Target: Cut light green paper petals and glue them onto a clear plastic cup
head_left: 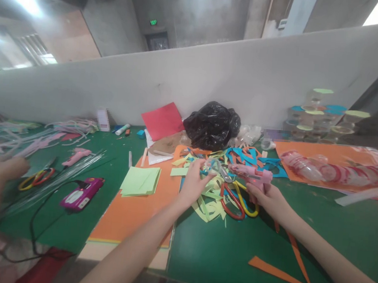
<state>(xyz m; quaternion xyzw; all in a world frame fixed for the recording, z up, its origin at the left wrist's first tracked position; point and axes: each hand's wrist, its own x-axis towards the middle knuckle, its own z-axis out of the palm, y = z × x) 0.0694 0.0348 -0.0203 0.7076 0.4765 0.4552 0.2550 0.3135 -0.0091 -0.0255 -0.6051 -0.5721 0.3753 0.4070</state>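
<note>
Right hand is gripping pink glue gun; left hand is pinching small clear piece. Colour-topped clear cups are standing stacked; black bag is hiding its contents.

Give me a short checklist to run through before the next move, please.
1. Pink glue gun in the right grip: ok.
2. Clear plastic piece in the left grip: ok.
3. Red-and-yellow-handled scissors well away from the right grip: not ok, they lie close by.
4. Table cleared of paper scraps: not ok, they lie around the scissors.
5. Glue gun hot: cannot tell.
</note>
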